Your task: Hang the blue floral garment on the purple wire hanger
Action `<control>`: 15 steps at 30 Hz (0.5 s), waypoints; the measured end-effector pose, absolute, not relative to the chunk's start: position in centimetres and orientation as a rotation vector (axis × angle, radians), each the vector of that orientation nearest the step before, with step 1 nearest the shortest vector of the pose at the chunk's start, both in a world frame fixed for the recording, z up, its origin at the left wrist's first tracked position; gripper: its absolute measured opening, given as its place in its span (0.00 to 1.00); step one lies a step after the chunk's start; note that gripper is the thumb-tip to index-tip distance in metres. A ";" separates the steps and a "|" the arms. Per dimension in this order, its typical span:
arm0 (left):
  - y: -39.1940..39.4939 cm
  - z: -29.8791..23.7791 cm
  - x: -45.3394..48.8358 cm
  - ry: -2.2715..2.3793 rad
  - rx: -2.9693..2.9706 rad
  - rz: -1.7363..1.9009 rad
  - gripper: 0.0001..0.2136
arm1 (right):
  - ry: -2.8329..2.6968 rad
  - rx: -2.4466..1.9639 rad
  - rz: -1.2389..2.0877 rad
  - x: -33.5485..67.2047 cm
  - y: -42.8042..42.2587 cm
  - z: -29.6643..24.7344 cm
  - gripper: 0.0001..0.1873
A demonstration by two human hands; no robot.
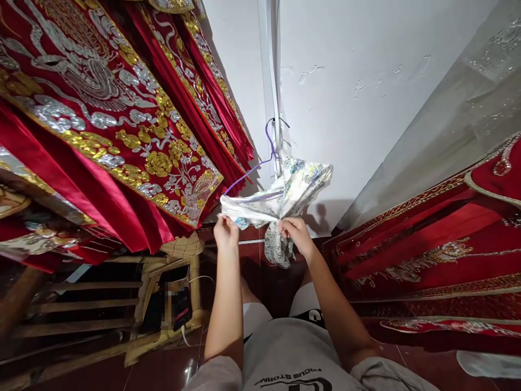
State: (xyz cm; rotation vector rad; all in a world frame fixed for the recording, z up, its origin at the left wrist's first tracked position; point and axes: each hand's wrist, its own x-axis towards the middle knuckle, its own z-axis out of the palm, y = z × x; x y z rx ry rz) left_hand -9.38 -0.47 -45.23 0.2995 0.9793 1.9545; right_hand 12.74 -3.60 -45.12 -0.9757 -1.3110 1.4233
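Observation:
A thin white garment with a blue, yellow and grey pattern (309, 176) hangs on a purple hanger (250, 172) in front of the white wall. The hanger's hook is up by a vertical pale strip; I cannot tell what it catches on. My left hand (227, 231) is closed, pinching the garment's left edge below the hanger's end. Closed at the garment's middle, my right hand (293, 231) gathers the cloth so that folds fan out from the fingers. A bunched, wrinkled part of the garment droops beneath that hand. The cloth is stretched taut between both hands.
Red cloths with gold and silver sequin embroidery (158, 152) hang at the left. More red embroidered fabric (427, 260) is at the right, below clear plastic sheeting (459, 103). A bamboo chair (138, 293) stands at lower left, bearing a dark device with a cable (181, 304).

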 end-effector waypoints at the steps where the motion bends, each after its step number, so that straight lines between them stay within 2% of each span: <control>1: -1.0 -46.5 -8.5 1.002 0.290 1.920 0.16 | -1.293 -0.985 1.439 12.9 -4.0 -45.6 0.18; 6: -3.3 -49.5 -3.7 1.068 0.259 1.852 0.12 | -1.407 -1.123 1.483 15.3 -4.7 -47.3 0.20; 8: -3.9 -48.9 -2.3 1.044 0.379 1.886 0.11 | -1.468 -1.311 1.333 16.7 -4.3 -47.4 0.22; 11: -4.8 -46.3 -0.8 1.001 0.860 1.878 0.14 | -1.440 -1.448 1.081 17.4 -3.5 -46.5 0.24; 13: -5.4 -44.2 0.0 0.992 1.234 1.765 0.14 | -1.441 -1.324 1.169 16.7 -3.2 -45.6 0.27; 15: -5.6 -42.5 0.5 0.998 1.527 1.630 0.13 | -1.444 -1.117 1.418 15.4 -3.1 -44.6 0.34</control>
